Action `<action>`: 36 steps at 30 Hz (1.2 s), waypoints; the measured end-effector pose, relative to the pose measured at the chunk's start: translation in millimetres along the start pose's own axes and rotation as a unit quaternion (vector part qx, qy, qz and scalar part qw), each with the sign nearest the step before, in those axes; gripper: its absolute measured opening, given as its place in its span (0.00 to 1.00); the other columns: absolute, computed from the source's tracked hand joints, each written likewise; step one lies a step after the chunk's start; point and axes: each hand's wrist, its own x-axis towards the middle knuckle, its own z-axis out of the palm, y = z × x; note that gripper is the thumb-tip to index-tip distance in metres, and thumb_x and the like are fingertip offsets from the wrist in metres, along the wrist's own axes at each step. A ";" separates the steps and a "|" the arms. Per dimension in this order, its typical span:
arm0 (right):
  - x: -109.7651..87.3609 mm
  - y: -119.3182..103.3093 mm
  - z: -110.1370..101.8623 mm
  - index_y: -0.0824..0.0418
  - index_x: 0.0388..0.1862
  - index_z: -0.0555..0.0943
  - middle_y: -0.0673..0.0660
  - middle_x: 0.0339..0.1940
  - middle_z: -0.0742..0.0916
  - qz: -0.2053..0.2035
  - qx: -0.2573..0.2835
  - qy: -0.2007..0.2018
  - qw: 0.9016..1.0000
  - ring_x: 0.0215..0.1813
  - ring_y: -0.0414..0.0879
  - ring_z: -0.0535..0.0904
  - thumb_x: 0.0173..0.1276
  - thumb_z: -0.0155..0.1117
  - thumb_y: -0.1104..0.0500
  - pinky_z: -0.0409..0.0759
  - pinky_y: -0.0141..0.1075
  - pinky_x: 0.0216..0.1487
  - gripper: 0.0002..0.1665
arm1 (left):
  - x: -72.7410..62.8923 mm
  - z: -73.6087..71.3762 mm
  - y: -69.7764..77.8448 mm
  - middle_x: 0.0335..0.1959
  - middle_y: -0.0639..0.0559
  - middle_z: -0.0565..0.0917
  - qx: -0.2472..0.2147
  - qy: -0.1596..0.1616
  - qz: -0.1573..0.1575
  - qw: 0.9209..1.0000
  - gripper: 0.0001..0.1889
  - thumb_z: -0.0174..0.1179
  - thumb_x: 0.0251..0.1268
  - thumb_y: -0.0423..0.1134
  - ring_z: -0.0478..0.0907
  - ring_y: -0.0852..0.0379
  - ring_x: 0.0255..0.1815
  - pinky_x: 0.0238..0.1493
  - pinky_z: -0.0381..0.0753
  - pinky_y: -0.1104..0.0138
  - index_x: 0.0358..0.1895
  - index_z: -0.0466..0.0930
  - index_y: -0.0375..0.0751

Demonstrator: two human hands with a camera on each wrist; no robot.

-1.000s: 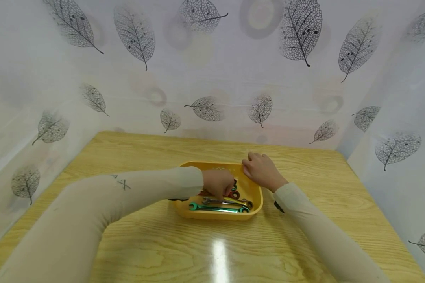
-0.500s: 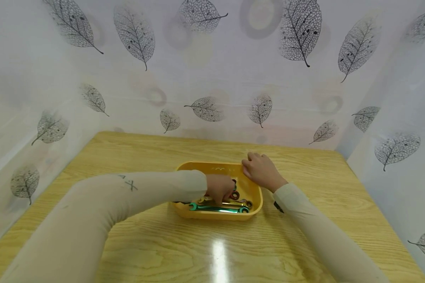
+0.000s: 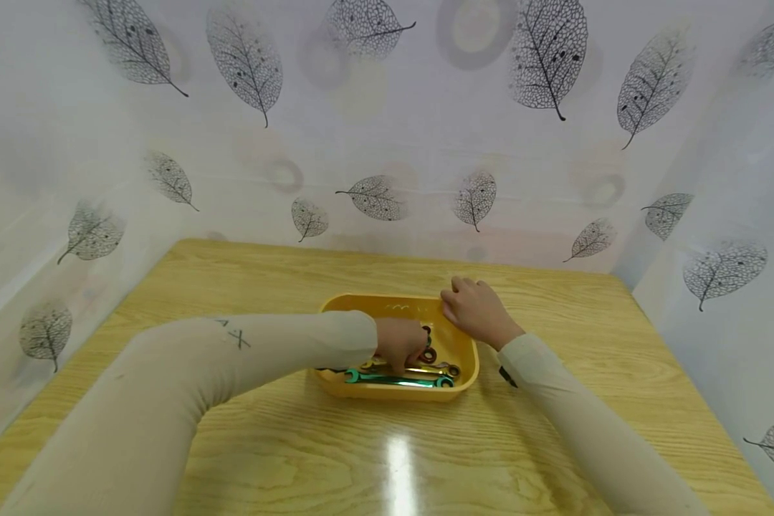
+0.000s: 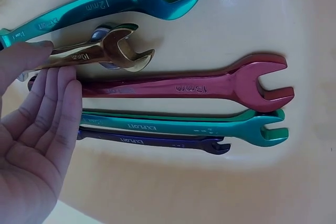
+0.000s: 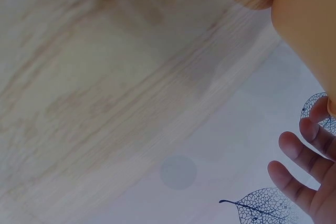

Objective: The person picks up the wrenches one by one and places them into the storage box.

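Reaching down into a yellow plastic tray (image 3: pixel 393 395), my left hand (image 3: pixel 401 342) pinches a gold 10mm wrench (image 4: pixel 86 55) between thumb and fingers. A silver wrench lies partly hidden beneath the gold one. A teal 12mm wrench (image 4: pixel 94 9) is on the thumb side. Beyond the fingertips on the other side lie a red 13mm wrench (image 4: pixel 178 88), green wrenches (image 4: pixel 184 124) partly overlapping, and a dark blue wrench (image 4: pixel 152 140). At the tray's far right corner my right hand (image 3: pixel 480 312) grips the rim; its fingers (image 5: pixel 302 153) show outside the tray.
The tray stands on a wood-grain table (image 3: pixel 284 444). White sheeting (image 3: pixel 387 143) printed with dark leaves rises behind the table and along both sides. Bare tray floor shows toward the right end of the tray.
My left hand has shifted slightly right and now pinches the gold wrench, which covers more of the silver one. My right hand stays on the rim.
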 end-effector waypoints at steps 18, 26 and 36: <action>-3.3 3.3 6.2 0.57 0.28 0.77 0.53 0.23 0.70 -0.003 -0.001 0.006 1.000 0.23 0.44 0.62 0.66 0.56 0.56 0.60 0.35 0.25 0.08 | -11.3 -1.0 1.6 0.29 0.60 0.78 -0.010 0.044 -0.017 0.999 0.11 0.71 0.48 0.40 0.70 0.65 0.27 0.30 0.71 0.74 0.33 0.79 0.47; -4.0 4.6 6.2 0.57 0.29 0.77 0.53 0.23 0.70 -0.008 -0.018 0.008 1.000 0.22 0.44 0.62 0.65 0.57 0.56 0.59 0.36 0.25 0.07 | -20.3 -1.7 -5.7 0.39 0.57 0.84 -0.016 0.091 0.004 0.996 0.15 0.62 0.59 0.44 0.77 0.64 0.33 0.36 0.78 0.71 0.49 0.80 0.49; -5.5 3.1 6.8 0.57 0.34 0.79 0.55 0.26 0.75 0.006 -0.035 -0.011 0.999 0.27 0.48 0.71 0.65 0.58 0.54 0.71 0.41 0.28 0.08 | -49.8 -13.9 -8.8 0.51 0.51 0.80 -0.005 0.170 -0.035 0.985 0.21 0.58 0.63 0.48 0.78 0.58 0.42 0.45 0.79 0.64 0.58 0.75 0.49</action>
